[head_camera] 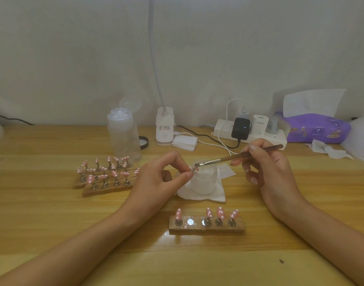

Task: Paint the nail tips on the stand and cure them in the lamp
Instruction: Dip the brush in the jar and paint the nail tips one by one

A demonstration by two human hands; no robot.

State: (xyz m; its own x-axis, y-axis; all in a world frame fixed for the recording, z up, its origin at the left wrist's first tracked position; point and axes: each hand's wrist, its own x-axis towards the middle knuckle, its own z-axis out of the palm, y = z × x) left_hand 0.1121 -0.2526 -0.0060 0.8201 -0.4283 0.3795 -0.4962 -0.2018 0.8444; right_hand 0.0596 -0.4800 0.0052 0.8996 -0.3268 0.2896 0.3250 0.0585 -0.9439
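My right hand [267,168] grips a thin brown brush [238,156]; its bristle tip is over the mouth of a small frosted jar [203,181]. My left hand [156,178] pinches something small at the jar's left rim; I cannot tell what it is. In front of me a wooden stand [206,227] carries several pink nail tips with white dots [220,212], and one of its holders is bare. More stands with pink dotted tips [106,175] lie to the left.
The jar sits on a white tissue [201,196]. At the back stand a clear pump bottle [123,137], a white lamp base [164,126] with a gooseneck, cotton pads [185,142], a power strip with chargers [249,131] and a purple tissue pack [317,129].
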